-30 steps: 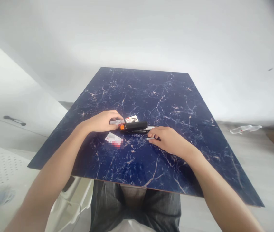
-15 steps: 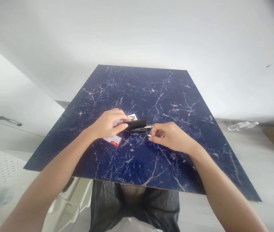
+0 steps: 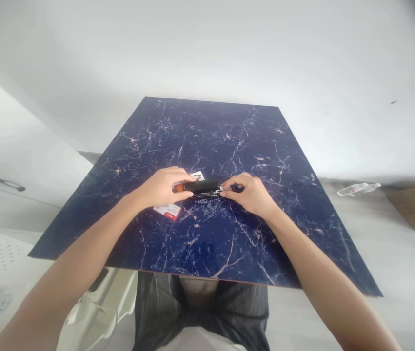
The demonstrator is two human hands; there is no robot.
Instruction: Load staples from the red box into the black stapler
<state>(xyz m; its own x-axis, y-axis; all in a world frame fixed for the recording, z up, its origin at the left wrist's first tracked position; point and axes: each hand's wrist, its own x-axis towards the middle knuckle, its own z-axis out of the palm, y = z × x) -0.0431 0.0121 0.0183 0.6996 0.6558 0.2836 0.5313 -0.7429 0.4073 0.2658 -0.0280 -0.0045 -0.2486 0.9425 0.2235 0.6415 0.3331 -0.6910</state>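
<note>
In the head view, the black stapler lies crosswise near the middle of the table, between the person's two hands. The left hand pinches its left end, thumb on the near side and fingers on the far side, with an orange part showing between them. The right hand pinches a thin metal part at the other end.

A second ago the left hand was beside the stapler and the right hand held a small pale strip a little off it. Now both have closed in on the stapler, so it seems steadied on one side while its metal end is worked. Whether the strip is among the right fingertips cannot be told. A printed card lies just behind, a red-and-white packet just in front.
</note>
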